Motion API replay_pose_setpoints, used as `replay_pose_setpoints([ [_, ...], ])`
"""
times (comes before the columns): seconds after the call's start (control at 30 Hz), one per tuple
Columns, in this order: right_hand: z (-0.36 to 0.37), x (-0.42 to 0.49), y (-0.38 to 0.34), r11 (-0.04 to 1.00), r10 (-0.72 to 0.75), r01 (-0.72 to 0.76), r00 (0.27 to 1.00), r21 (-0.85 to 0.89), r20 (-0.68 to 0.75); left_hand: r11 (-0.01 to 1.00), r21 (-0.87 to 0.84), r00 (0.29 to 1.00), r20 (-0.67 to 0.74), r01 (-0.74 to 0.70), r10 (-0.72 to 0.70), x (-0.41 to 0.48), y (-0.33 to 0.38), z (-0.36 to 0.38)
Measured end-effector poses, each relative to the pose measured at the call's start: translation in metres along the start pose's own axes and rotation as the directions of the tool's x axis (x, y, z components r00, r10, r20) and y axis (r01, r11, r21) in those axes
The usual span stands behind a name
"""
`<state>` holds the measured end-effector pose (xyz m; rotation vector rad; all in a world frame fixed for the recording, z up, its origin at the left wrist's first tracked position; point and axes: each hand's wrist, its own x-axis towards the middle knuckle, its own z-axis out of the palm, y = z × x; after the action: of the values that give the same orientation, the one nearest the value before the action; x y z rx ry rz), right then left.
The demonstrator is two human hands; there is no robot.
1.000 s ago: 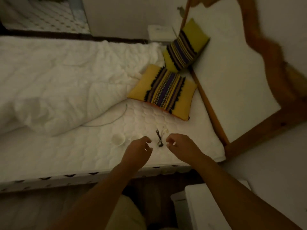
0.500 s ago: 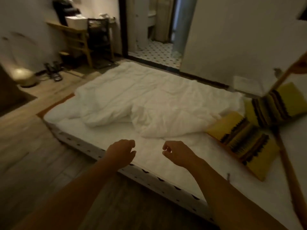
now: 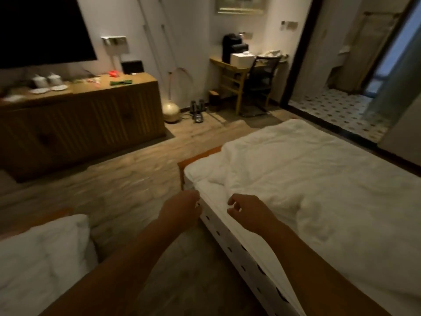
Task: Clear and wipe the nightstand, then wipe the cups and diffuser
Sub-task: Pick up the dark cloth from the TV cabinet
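My left hand hangs in front of me over the floor by the bed's edge, fingers loosely curled and holding nothing. My right hand floats over the near edge of the white bed, fingers loosely bent and empty. The nightstand, the cups and the diffuser are out of view. A green cloth lies on the wooden sideboard across the room.
A second bed's white duvet lies at the lower left, with wooden floor between the beds. A round floor lamp, a desk and chair stand beyond. A dark TV hangs above the sideboard. A tiled bathroom opens at the right.
My view has swung left, from the pillows, cups and diffuser on the bed to the foot of the bed and the room beyond. Both hands stay empty in front of me.
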<state>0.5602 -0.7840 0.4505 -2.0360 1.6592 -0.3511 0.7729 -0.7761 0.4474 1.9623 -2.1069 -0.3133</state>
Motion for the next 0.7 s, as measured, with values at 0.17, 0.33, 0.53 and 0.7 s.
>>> replay_pose_setpoints([
  [0.17, 0.010, 0.112, -0.037, 0.986, -0.162, 0.163, 0.987, -0.028, 0.019, 0.994, 0.016, 0.991, -0.080, 0.105, -0.103, 0.068, -0.050, -0.024],
  [0.33, -0.008, 0.242, -0.051, 0.969, -0.242, 0.243, 0.970, -0.036, 0.033, 0.985, 0.057, 0.970, -0.191, 0.165, -0.151, 0.164, -0.088, -0.043],
  [0.53, -0.043, 0.390, -0.083, 0.930, -0.364, 0.366, 0.929, -0.031, 0.073, 0.968, 0.052, 0.943, -0.241, 0.247, -0.228, 0.283, -0.119, -0.080],
  [0.7, -0.046, 0.497, -0.120, 0.884, -0.452, 0.461, 0.885, -0.082, 0.110, 0.948, 0.042, 0.911, -0.292, 0.315, -0.290, 0.364, -0.161, -0.104],
])
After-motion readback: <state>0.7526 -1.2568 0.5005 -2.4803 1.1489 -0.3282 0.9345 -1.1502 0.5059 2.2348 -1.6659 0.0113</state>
